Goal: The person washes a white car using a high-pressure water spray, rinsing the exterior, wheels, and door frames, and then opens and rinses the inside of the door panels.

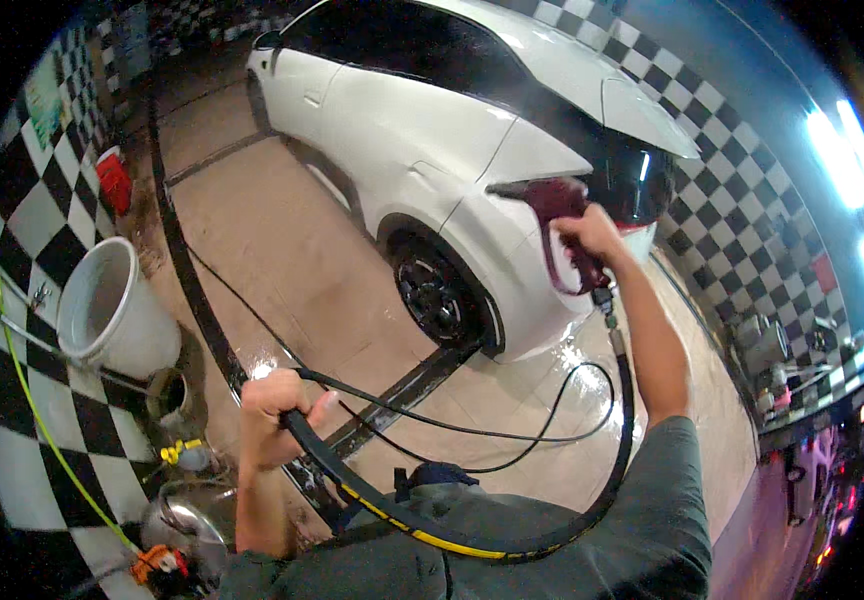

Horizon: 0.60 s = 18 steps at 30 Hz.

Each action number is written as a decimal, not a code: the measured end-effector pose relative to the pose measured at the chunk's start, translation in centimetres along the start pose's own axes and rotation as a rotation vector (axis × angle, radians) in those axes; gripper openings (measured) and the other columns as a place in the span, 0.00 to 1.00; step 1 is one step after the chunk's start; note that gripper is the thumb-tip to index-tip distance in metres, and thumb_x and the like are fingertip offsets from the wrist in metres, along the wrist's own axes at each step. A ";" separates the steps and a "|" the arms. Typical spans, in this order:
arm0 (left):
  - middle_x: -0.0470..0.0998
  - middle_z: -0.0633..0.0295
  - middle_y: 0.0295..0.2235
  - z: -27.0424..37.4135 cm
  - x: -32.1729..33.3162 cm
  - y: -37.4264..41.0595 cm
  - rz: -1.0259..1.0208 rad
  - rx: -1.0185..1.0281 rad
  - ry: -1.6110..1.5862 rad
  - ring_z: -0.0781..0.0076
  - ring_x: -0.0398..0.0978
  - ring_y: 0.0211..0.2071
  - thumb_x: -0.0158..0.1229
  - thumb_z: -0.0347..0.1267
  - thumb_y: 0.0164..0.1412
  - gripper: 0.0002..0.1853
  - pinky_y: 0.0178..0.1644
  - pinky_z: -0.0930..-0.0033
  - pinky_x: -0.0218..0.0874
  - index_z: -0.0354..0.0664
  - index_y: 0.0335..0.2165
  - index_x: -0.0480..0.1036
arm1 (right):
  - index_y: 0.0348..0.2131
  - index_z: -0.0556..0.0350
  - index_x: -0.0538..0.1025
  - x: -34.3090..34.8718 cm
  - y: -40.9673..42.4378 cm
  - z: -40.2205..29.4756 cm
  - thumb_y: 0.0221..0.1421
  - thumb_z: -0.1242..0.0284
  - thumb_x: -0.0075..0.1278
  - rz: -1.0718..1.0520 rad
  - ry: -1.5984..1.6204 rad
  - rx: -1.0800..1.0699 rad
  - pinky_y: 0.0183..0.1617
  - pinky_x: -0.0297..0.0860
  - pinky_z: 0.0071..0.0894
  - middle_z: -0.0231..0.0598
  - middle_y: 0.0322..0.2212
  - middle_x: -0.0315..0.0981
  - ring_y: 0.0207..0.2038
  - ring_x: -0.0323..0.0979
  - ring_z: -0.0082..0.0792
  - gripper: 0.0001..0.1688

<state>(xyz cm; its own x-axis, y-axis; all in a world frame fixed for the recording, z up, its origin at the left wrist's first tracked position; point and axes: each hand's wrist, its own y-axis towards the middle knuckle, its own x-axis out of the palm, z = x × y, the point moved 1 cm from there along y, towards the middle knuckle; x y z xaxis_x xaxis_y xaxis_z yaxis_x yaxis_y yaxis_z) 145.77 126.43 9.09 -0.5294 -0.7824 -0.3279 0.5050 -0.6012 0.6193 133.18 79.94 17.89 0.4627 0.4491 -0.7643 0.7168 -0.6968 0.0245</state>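
Observation:
My right hand (589,234) is closed around the grip of a dark red spray gun (558,201), its dark nozzle pointing left across the rear side of a white car (417,150). A metal coupling (606,306) joins the gun to a thick black hose (623,420) with a yellow stripe. This hose loops down past my torso and up to my left hand (282,409), which grips it. A thinner stretch of black hose (432,421) runs from beside my left hand in a loop over the floor. The rear wheel (438,292) is below and left of the gun.
Along the checkered left wall stand a white bucket (121,315), a red container (113,182) and a metal tank (188,525) near a yellow valve (183,453). Dark drain channels (402,394) cross the wet tiled floor (274,247). A cluttered counter (807,394) stands at right.

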 end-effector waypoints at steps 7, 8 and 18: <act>0.62 0.61 0.09 -4.4 3.9 1.7 -0.085 -0.029 -0.027 0.64 0.61 0.13 0.64 0.28 0.38 0.17 0.19 0.68 0.49 0.40 0.09 0.61 | 0.21 0.68 0.72 -12.0 2.1 -4.5 0.39 0.69 0.55 0.533 -0.220 -0.086 0.25 0.64 0.31 0.38 0.15 0.68 0.20 0.67 0.27 0.15; 0.62 0.60 0.09 -5.4 4.3 1.9 -0.099 -0.038 -0.041 0.64 0.61 0.13 0.64 0.28 0.39 0.17 0.19 0.68 0.49 0.40 0.09 0.62 | 0.23 0.67 0.72 -11.5 2.1 -6.0 0.39 0.69 0.55 0.480 -0.159 -0.137 0.25 0.64 0.30 0.37 0.16 0.69 0.21 0.67 0.27 0.15; 0.55 0.60 0.09 -14.2 3.5 8.8 -0.139 -0.130 -0.151 0.67 0.53 0.11 0.63 0.28 0.41 0.21 0.16 0.69 0.43 0.38 0.09 0.57 | 0.25 0.60 0.70 -11.8 5.0 -11.3 0.42 0.68 0.53 0.461 -0.100 -0.074 0.19 0.63 0.25 0.32 0.17 0.66 0.16 0.64 0.24 0.13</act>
<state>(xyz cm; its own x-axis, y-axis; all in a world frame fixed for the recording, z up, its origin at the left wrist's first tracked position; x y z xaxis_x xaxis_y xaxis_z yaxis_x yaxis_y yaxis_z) 158.06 116.05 3.28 -0.6909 -0.6634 -0.2874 0.4982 -0.7249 0.4757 137.19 77.46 34.33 0.6912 0.0440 -0.7213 0.4854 -0.7677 0.4184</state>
